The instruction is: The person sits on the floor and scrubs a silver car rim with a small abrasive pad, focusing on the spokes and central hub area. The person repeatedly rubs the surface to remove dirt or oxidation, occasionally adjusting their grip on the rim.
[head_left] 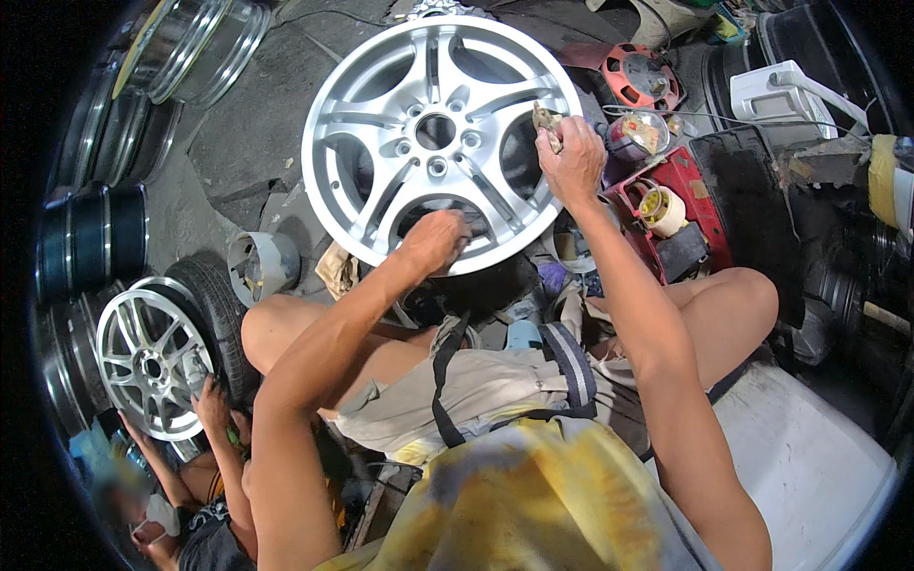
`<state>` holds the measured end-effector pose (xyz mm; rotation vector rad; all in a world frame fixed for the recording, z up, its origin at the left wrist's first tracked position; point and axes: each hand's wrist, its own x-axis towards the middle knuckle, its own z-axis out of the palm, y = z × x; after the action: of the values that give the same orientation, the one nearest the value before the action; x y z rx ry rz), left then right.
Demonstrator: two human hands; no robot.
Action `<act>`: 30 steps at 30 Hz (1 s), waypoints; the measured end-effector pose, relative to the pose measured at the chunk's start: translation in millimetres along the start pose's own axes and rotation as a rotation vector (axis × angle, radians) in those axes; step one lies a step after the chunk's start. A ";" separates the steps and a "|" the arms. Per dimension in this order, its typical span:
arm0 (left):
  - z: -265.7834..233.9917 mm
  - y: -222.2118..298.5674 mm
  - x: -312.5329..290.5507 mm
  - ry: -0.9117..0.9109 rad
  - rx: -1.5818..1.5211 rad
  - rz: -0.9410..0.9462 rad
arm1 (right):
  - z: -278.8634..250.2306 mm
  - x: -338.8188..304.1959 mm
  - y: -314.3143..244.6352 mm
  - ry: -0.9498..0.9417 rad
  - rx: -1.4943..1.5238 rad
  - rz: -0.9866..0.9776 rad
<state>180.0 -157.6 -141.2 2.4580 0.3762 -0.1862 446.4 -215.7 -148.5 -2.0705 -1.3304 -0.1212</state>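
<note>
A: Where is the large silver metal wheel rim with forked spokes (464, 122)?

B: Right before both hands, its face turned up toward the seated person. The right hand (574, 157) is at its right side and the left hand (436, 241) at its near edge, so this placement probably keeps the whole face within easy reach.

A: What does the right hand have?

B: A crumpled, tan, flexible scrap (546, 122), pinched between thumb and bent fingers, over the rim's outer band. Folding it small presumably lets the fingertips press it into narrow curves. Whether it is cloth or abrasive paper cannot be told.

A: And the left hand?

B: Its fingers are curled, partly closed, around the gap between two spokes. The fingertips are blurred, so nobody can tell whether they grip anything; the hand may be bracing the rim.

A: What lies around them?

B: Left of the left hand, a pale grey plastic bucket (284, 257) sits near the knee. Right of the right hand is a red, open plastic tray (714, 228) with a cream round container (671, 214) in it, likely set close for a short reach. Well off to the left hand's lower left, a co-worker's hand (211, 407) is at a smaller silver multi-spoke wheel (143, 354).
</note>
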 end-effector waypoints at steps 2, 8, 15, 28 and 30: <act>3.2 -6.1 -1.2 -0.050 0.021 -0.071 | -1.9 0.2 3.5 0.000 -0.007 0.002; 13.7 4.4 10.8 0.141 -0.059 0.036 | 0.2 0.3 -1.4 0.024 0.006 -0.032; 0.9 12.3 0.1 0.026 -0.104 0.014 | -1.6 -0.3 5.3 0.002 0.001 -0.022; 5.6 20.2 11.1 0.090 -0.211 0.093 | 0.7 -1.2 3.0 0.014 0.011 -0.038; 5.9 21.4 11.1 0.082 -0.139 0.082 | -0.2 -0.6 4.8 0.019 0.012 -0.040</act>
<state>196.9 -175.0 -136.0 2.3438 0.3121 -0.0236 450.2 -217.6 -150.9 -2.0286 -1.3581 -0.1493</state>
